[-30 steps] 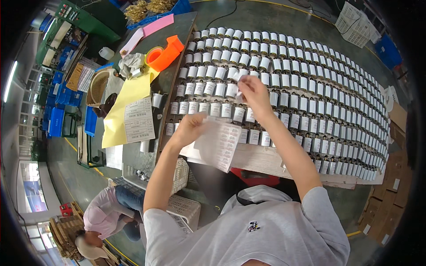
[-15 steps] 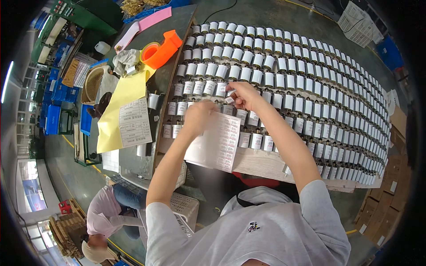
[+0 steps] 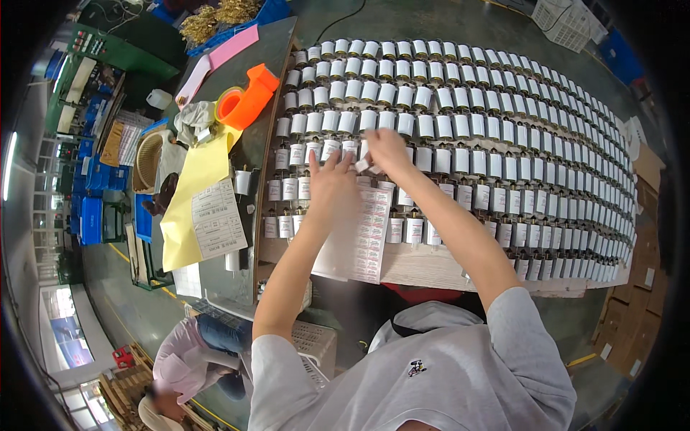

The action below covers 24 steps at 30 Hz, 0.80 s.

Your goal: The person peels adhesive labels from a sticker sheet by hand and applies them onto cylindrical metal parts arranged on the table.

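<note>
Many white-wrapped cylinders point(image 3: 413, 230) with metal ends stand in rows on a pale board. A sheet of small printed labels point(image 3: 370, 237) lies under my left hand point(image 3: 334, 194) and reaches past the board's near edge. That hand holds the sheet while some of its fingers stretch out towards the cylinders; its thumb side is blurred. Just to its right, my right hand point(image 3: 388, 152) has its fingers closed in a pinch, with a small white label point(image 3: 364, 165) at the fingertips, right against a cylinder. The fingers partly hide that cylinder.
To the left, a dark table holds an orange tape dispenser point(image 3: 248, 97), yellow paper point(image 3: 190, 194) with a printed form, and a crumpled grey cloth point(image 3: 194, 121). Another person point(image 3: 180, 359) bends over at the lower left, near a pale plastic crate point(image 3: 316, 341). Cardboard boxes point(image 3: 632, 305) are stacked at the right.
My right hand has moved slightly up and left, bringing the small label onto a cylinder. My left hand's fingers have spread out over the row. The whole view has shifted slightly.
</note>
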Available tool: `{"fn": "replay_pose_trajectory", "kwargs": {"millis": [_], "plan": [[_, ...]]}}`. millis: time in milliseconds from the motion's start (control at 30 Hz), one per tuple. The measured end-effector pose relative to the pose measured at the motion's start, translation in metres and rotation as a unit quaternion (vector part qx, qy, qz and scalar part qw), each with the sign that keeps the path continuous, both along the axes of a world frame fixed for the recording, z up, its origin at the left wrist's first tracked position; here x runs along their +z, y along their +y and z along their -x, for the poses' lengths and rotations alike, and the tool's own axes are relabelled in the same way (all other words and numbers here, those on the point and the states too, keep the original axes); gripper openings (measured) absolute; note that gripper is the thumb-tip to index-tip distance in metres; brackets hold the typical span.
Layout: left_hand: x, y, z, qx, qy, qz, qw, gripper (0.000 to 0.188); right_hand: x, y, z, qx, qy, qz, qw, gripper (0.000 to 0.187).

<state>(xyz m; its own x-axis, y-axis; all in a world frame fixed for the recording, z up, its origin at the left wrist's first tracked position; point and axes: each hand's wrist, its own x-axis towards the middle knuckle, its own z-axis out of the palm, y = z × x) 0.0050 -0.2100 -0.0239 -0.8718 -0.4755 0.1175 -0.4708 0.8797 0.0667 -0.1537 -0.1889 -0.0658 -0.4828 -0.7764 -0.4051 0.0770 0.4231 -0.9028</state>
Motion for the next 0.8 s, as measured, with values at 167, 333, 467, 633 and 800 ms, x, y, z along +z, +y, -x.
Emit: {"fn": "replay_pose_trajectory", "kwargs": {"millis": [167,333,467,633,800], "plan": [[-0.006,-0.008,0.004,-0.069,0.005,-0.004,0.998,0.016,0.009,0.009,0.006,-0.081,0.057,0.073,0.992,0.032],[-0.009,-0.013,-0.001,-0.077,0.051,-0.066,0.994,0.013,0.006,0.006,0.000,-0.088,0.118,0.027,0.989,0.029],[-0.006,-0.010,-0.006,-0.068,0.059,-0.062,0.994,0.010,0.003,0.005,-0.005,-0.112,0.251,0.000,0.962,0.030],[-0.008,-0.007,-0.006,-0.077,0.052,-0.031,0.995,0.009,0.019,0.009,-0.013,-0.103,0.265,-0.030,0.958,0.031],[-0.005,-0.004,-0.003,-0.088,0.042,-0.033,0.995,0.013,0.031,0.012,-0.014,-0.108,0.258,-0.038,0.959,0.033]]}}
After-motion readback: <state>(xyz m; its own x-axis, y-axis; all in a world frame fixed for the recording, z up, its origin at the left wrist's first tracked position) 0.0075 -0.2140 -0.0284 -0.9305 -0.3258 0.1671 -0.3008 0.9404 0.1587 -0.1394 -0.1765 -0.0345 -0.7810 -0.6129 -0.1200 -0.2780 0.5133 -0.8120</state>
